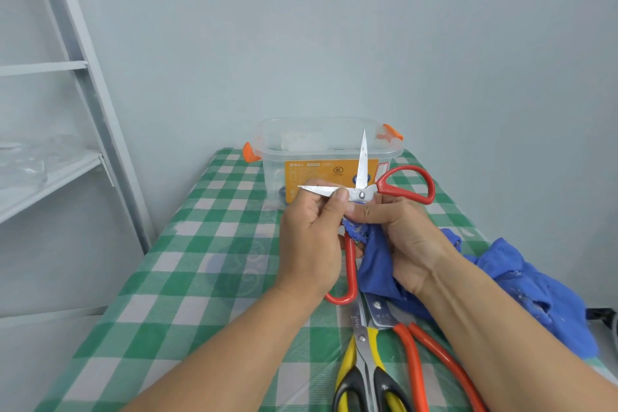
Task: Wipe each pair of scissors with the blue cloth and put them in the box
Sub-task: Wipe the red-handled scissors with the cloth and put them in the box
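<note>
1. The red scissors (362,194) are wide open in the air, just in front of the clear box (274,170).
2. The left hand (309,241) pinches one blade.
3. The right hand (408,237) grips the blue cloth (535,291) under the pivot.
4. Yellow-black scissors (363,341) and orange-handled scissors (381,313) lie further from the box.

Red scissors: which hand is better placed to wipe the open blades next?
Right, probably. The right hand grips the blue cloth just under the pivot of the red scissors; the left hand pinches one blade, so it is busy steadying them.
</note>
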`<act>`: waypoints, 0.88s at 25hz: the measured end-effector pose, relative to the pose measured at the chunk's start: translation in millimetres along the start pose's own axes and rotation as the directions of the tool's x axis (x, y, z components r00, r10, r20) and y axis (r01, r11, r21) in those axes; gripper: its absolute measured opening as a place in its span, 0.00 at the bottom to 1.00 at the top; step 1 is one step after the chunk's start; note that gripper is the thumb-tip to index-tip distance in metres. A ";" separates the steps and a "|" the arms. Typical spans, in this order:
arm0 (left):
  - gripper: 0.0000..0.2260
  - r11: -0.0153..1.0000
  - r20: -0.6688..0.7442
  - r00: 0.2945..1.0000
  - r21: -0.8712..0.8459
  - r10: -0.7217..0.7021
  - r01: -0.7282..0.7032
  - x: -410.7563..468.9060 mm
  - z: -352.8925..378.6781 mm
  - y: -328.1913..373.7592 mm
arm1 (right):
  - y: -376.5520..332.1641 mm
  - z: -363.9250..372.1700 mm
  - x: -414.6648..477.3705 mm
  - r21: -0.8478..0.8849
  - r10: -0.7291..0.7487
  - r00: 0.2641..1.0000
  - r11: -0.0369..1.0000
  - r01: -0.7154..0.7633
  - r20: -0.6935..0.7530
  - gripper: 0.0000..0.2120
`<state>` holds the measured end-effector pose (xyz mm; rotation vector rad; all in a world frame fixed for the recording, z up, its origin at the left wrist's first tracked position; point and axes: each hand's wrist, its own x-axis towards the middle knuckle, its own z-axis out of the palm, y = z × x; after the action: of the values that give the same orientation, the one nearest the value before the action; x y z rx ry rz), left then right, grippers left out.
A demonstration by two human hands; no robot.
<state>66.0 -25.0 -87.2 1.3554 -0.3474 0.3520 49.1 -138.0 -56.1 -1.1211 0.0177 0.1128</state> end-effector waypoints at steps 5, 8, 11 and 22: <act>0.09 0.994 0.009 0.997 -0.078 -0.075 0.076 -0.5 2.6 7.5 | -6.2 -8.9 -1.5 -0.060 -0.065 0.997 0.996 0.063 -0.028 0.08; 0.09 0.992 0.001 0.997 -0.101 -0.077 0.076 2.3 1.2 11.0 | -7.2 -14.5 -0.1 -0.096 -0.101 0.991 0.991 0.093 -0.085 0.01; 0.08 0.985 -0.016 0.996 -0.147 -0.089 0.086 3.4 -2.2 15.6 | -7.4 -13.2 -1.9 -0.078 -0.095 0.995 0.993 0.093 -0.020 0.03; 0.06 0.993 -0.076 0.994 -0.093 -0.074 0.067 6.0 -9.4 18.7 | -3.1 -10.1 -7.5 -0.164 -0.242 0.970 0.957 0.238 -0.006 0.11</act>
<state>63.6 -12.2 -69.8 1.2582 -0.2455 0.3266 42.4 -149.0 -57.2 -1.2784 -0.1063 -0.1201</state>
